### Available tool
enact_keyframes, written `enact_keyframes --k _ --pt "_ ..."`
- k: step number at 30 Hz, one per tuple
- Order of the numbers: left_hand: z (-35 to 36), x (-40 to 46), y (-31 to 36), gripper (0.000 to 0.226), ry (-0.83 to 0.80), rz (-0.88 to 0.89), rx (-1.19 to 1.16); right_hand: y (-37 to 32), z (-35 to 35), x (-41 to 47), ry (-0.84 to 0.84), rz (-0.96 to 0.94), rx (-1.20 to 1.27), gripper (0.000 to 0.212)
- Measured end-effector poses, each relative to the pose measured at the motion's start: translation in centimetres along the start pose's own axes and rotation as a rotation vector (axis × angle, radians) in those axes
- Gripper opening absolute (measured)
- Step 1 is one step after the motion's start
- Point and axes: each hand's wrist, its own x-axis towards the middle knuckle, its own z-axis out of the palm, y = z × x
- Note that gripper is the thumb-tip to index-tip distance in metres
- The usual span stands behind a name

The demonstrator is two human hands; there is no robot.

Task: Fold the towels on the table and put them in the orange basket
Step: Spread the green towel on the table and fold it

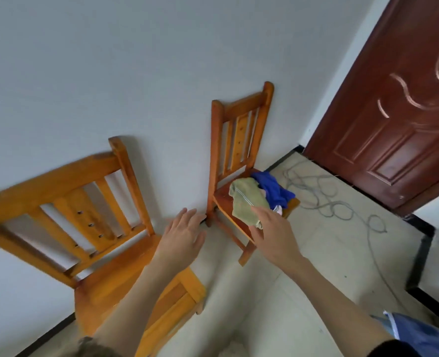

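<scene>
A crumpled green towel (246, 202) and a crumpled blue towel (273, 188) lie in a heap on the seat of the far wooden chair (236, 140), with a bit of pale cloth showing under them. My right hand (272, 233) reaches out in front of the green towel's near edge, fingers straight, holding nothing. My left hand (183, 235) hovers to the left of that chair with its fingers spread, holding nothing. No orange basket and no table are in view.
A second wooden chair (89, 222) stands close at the left against the white wall. A grey cable (326, 199) lies coiled on the tiled floor before a dark red door (398, 112). A black baseboard runs along the right.
</scene>
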Motion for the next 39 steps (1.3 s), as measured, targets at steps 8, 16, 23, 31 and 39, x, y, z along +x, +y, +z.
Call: enact_keyframes --k 8,16,23,31,39 --pt "5.0 12.2 2.9 0.044 -0.111 0.052 0.01 10.3 1.8 7.4 -0.059 0.159 0.026 0.042" --pt "12.6 25.9 6.2 0.042 -0.279 -0.146 -0.021 21.9 4.3 18.2 -0.259 0.166 0.064 0.043" --pt "22.3 33.2 8.4 0.038 -0.354 -0.259 -0.049 30.5 9.9 23.6 -0.408 0.158 0.039 0.042" --pt "36.0 36.5 5.4 0.041 -0.491 -0.326 0.004 35.8 20.1 26.9 -0.486 0.111 0.062 0.047" --pt "41.6 38.1 3.8 0.035 -0.361 -0.353 0.035 37.3 25.5 25.8 -0.402 0.114 0.098 0.055"
